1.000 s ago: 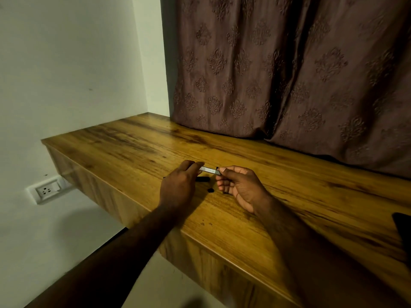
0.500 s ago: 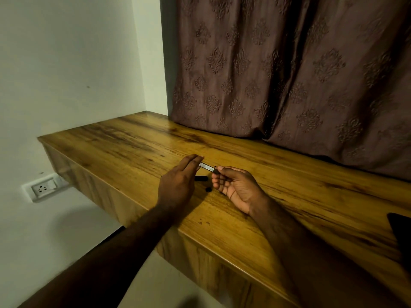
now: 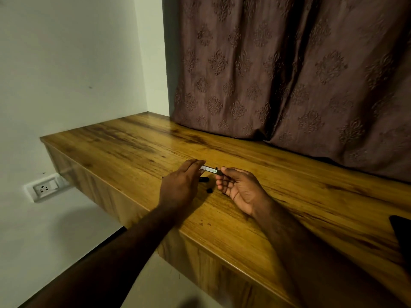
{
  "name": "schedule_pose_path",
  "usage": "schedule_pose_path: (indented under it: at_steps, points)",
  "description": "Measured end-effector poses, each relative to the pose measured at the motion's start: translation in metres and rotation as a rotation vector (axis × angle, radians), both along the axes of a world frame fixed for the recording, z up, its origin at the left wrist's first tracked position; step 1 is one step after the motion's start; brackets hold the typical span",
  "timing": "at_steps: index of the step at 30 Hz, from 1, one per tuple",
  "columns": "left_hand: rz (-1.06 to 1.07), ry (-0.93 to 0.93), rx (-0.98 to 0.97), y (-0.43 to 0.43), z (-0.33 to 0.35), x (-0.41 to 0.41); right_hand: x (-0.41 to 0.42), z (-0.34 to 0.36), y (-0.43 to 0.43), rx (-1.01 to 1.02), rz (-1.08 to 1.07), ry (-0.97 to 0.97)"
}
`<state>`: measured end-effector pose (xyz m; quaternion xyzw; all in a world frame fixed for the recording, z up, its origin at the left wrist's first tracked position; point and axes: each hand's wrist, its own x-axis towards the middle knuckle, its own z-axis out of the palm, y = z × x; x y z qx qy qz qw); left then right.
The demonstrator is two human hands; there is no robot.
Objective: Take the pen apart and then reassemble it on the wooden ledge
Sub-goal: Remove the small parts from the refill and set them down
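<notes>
The pen barrel (image 3: 208, 169) sits pinched between my two hands just above the wooden ledge (image 3: 124, 147), pale along its length with a dark end toward the right. My left hand (image 3: 180, 185) is back-up, fingers closed on the barrel's left end; my right hand (image 3: 239, 188) is palm-up, thumb and forefinger closed on the dark right end. Under the hands I can see two small black pieces lying on the wood: a short black part (image 3: 204, 179) just beside the left fingers and a smaller black bit (image 3: 209, 190) near the right fingertips. I cannot tell exactly which parts of the pen they are.

The ledge is glossy, warm-toned wood with dark grain streaks, running from a white wall on the left to the right edge of view. A brown patterned curtain (image 3: 289, 70) hangs behind it, its hem resting on the wood. Below the ledge's left end, a white wall socket (image 3: 45, 188) is set into the wall. A dark object (image 3: 402, 232) shows at the far right edge.
</notes>
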<state>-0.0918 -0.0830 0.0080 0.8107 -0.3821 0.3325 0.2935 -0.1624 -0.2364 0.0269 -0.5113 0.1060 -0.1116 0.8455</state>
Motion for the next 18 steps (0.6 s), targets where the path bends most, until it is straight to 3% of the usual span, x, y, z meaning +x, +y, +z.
schedule_pose_path:
  at_steps: [11,18]
  points:
    - [-0.004,0.024,-0.004,-0.0004,-0.0013,-0.0002,0.0011,-0.0006,-0.0002,-0.031,0.01,0.016]
    - [-0.084,0.038,0.115,-0.0028,-0.0001,-0.0082,0.0014,-0.0002,-0.002,0.017,-0.023,0.018]
